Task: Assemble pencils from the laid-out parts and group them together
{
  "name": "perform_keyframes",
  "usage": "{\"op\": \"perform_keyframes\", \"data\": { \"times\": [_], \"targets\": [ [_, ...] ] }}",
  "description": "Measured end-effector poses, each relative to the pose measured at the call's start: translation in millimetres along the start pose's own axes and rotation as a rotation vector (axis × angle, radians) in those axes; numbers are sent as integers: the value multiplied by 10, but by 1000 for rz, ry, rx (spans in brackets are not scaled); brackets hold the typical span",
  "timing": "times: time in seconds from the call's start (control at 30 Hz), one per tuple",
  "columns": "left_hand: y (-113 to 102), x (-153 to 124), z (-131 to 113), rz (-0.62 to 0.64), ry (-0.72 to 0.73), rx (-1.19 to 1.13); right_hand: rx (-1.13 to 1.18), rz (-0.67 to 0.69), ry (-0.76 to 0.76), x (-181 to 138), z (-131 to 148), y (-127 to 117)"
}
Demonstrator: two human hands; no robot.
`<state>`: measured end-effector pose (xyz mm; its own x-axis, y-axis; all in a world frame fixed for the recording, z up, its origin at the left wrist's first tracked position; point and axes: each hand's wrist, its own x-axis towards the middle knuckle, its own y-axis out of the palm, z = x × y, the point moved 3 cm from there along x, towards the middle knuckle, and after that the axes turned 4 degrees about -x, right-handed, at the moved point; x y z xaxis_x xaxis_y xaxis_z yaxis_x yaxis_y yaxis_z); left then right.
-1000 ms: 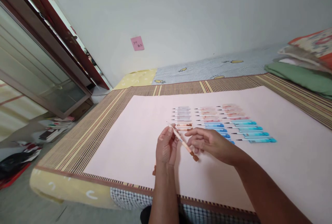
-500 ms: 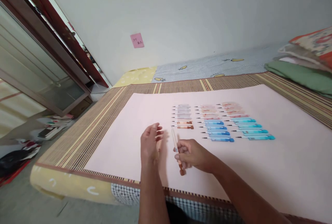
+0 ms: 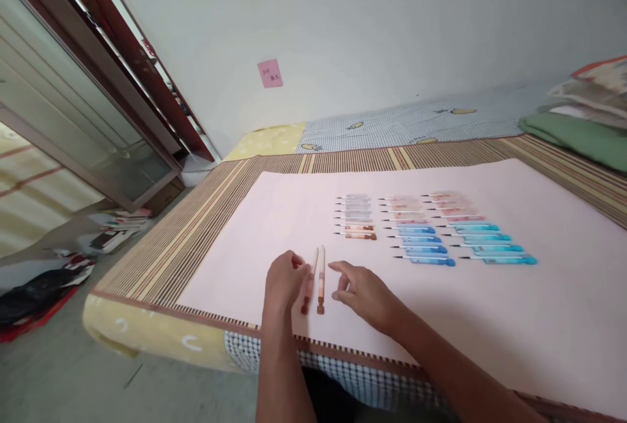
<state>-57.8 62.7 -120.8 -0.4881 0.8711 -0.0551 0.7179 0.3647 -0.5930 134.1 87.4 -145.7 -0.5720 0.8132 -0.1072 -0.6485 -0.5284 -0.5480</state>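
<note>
Two slim pale pencils with brown ends lie side by side in front of me on a large pale pink sheet [image 3: 220,247]. My left hand [image 3: 285,281] pinches the middle of the left pencil [image 3: 308,290], which slants slightly. Just right of it, the right pencil [image 3: 321,282] points away from me, and no fingers touch it. My right hand [image 3: 365,296] hovers beside that one, thumb and forefinger apart, holding nothing. Beyond my hands are rows of similar pencils: grey and brown ones [image 3: 361,236], blue ones [image 3: 428,260], turquoise ones [image 3: 509,259] and pinkish ones [image 3: 453,204].
A striped mat [image 3: 196,227] lies under the sheet on a bed. Folded green cloth [image 3: 573,139] and cushions are stacked at the far right. A pink note [image 3: 270,73] sticks to the wall. Bags and papers [image 3: 44,292] lie on the floor at left.
My right hand has let go of a brown-ended pencil, which now lies on the sheet. My left hand has lowered and closed its fingers at the other one. The view has shifted slightly left.
</note>
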Motion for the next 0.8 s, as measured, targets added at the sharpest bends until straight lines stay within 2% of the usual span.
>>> {"op": "perform_keyframes", "data": {
  "times": [0.1, 0.2, 0.33, 0.47, 0.8],
  "targets": [
    [72, 8, 49, 46, 14, 24, -142, 7, -179, -52, 122, 85],
    [113, 19, 84, 102, 4, 47, -184, 67, -274, -109, 203, 219],
    [134, 13, 119, 152, -27, -22, -235, 88, -289, -132, 231, 347],
    [128, 8, 124, 120, -13, -77, -250, 86, -310, -122, 222, 415],
    [172, 14, 146, 227, -102, 113, -178, 17, -341, -124, 154, 521]
  ]
}}
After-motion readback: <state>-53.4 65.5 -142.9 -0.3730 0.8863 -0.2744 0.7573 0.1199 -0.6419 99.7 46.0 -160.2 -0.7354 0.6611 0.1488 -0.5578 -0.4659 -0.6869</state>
